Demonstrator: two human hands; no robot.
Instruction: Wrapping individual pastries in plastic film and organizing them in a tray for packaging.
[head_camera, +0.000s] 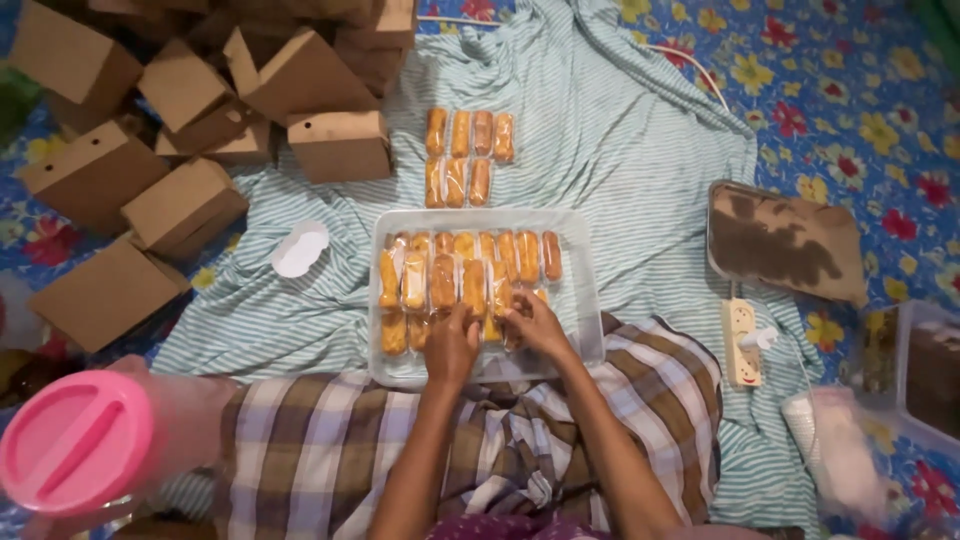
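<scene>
A clear plastic tray (580, 290) lies on a striped cloth in front of me and holds several golden pastries wrapped in clear film (458, 272). My left hand (451, 346) rests on the pastries in the tray's near row, fingers curled around one. My right hand (533, 324) touches the near row beside it, fingers pinching a wrapped pastry. Beyond the tray, several more wrapped pastries (463, 153) lie in two rows on the cloth.
Several folded brown cardboard boxes (180, 130) are piled at the far left. A small white paper cup (300, 248) lies left of the tray. A pink-lidded jar (75, 440), a brown lidded tray (785, 240), a power strip (742, 340) and clear containers (915, 375) surround me.
</scene>
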